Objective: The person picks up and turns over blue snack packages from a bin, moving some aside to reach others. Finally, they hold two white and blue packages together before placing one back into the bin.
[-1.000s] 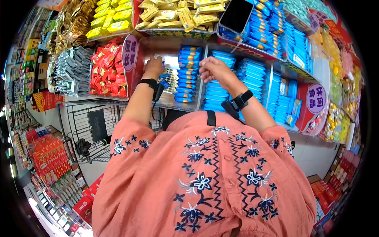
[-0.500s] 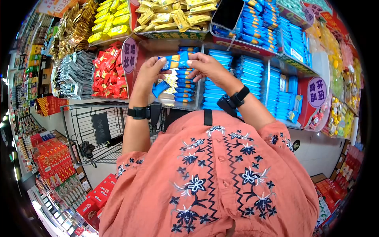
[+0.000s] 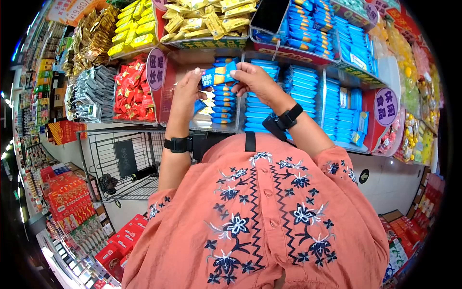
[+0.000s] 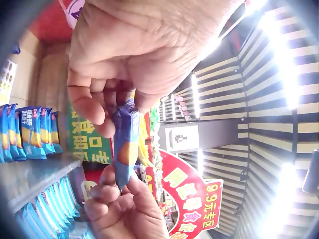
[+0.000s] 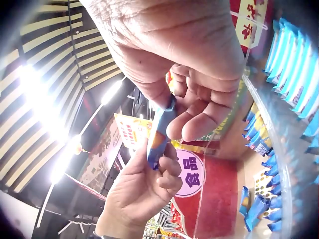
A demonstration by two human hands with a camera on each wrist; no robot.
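Between your hands: one blue packet with an orange-yellow patch and white lettering, held up over the open display bin.
Left hand: pinches one end of the packet between thumb and fingers.
Right hand: pinches the opposite end; your two hands are apart, joined only by the packet.
Under the packet: a row of matching blue packets in the bin, running toward your body.
Below your left hand: a loose packet, partly hidden by your fingers, near a white sheet with dark dots.
Below and right of your right hand: stacks of light-blue packets in the next compartment.
Left of your left hand: red packets behind a purple round sign, then silver packets farther out.
Beyond your hands: pale yellow packets, with a dark-screened phone beside them, toward your right.
Nearer your body, left side: a wire shopping cart on the pale floor.
Around you: store shelves; overhead, a slatted ceiling with bright strip lights.
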